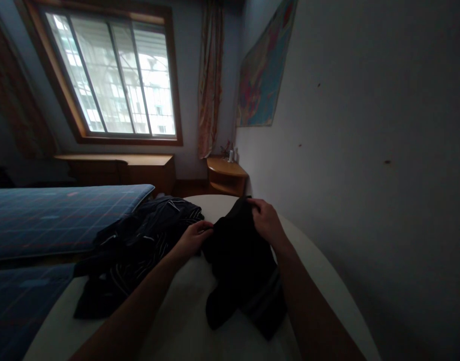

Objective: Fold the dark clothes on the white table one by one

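A black garment (241,250) lies on the round white table (177,321), its far edge lifted between my hands. Its shape looks like shorts, with two leg-like ends towards me and faint grey stripes on the right one. My left hand (194,235) pinches the edge at the left. On the far right corner, my right hand (265,220) is closed with thumb and fingers together on the cloth. Just left of my left hand is a heap of dark clothes (140,240) with white stripes, partly hidden by my left forearm.
A bed with a blue checked mattress (64,215) stands to the left. The white wall (350,125) runs close along the table's right side. Beyond the table are a wooden corner shelf (226,166) with small items on it, a desk (140,159) and a window (117,75).
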{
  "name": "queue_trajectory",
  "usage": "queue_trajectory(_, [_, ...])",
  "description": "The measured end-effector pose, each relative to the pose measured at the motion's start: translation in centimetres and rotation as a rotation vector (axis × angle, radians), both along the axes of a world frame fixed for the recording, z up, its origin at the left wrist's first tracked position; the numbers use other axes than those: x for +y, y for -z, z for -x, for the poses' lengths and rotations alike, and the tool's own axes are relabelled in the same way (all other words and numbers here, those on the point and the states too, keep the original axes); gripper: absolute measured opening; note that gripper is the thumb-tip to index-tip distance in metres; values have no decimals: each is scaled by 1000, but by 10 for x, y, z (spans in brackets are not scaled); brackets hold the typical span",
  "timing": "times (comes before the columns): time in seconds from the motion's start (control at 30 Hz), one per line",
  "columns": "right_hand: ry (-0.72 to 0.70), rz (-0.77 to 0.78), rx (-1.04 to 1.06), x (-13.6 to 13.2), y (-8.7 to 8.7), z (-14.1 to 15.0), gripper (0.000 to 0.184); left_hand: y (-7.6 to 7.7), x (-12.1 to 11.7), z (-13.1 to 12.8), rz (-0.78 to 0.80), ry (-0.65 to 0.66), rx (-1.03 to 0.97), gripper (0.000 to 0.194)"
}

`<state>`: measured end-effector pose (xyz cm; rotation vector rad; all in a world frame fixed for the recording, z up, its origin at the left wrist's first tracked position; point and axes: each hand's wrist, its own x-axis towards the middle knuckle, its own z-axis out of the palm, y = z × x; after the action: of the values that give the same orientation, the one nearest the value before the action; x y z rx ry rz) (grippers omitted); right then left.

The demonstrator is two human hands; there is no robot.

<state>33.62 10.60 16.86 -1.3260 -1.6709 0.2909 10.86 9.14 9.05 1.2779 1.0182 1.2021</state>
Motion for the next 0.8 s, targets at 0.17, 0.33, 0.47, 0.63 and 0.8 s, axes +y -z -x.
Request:
queue_trajectory(0.17, [88, 233, -54, -9, 2, 9, 54, -10, -9, -11, -7, -122, 46, 39])
queue_trajectory(0.33, [0, 403, -138, -18, 13, 20, 92, -18, -17, -22, -151, -274, 117, 30])
queue_trajectory(0.47, [-287, 306, -84, -15, 21, 25, 80, -25, -25, -29, -221, -252, 78, 29])
queue_trajectory(0.63, [-353, 97, 21, -15, 7, 22, 43, -29, -27, -27, -218, -267, -61, 38])
queue_trajectory(0.8, [-419, -91, 143, -21, -14, 12, 44, -14, -14, -21, 36, -194, -100, 62])
